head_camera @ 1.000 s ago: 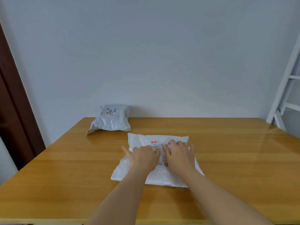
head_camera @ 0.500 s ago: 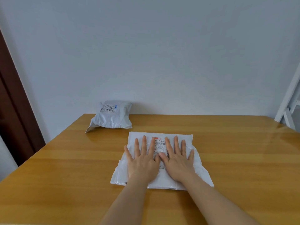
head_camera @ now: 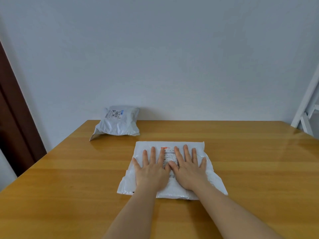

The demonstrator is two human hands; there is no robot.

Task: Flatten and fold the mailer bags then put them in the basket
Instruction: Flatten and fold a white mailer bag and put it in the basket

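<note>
A white mailer bag [head_camera: 209, 176] with a printed shipping label lies flat on the wooden table [head_camera: 69, 187], just in front of me. My left hand [head_camera: 151, 168] and my right hand [head_camera: 188, 168] press down on it side by side, palms flat, fingers straight and spread, thumbs touching at the label. A second mailer bag [head_camera: 117, 123], grey-white and puffy with a label on top, sits at the table's far left edge against the wall. No basket is in view.
A pale wall stands right behind the table's far edge. A dark brown door frame [head_camera: 15, 131] runs down the left side. A white ladder-like frame [head_camera: 309, 107] leans at the far right, beyond the table corner.
My fingers went from curled on the bag to stretched out flat and spread. Both hands now press the bag, which lies smoother and wider than a second ago.
</note>
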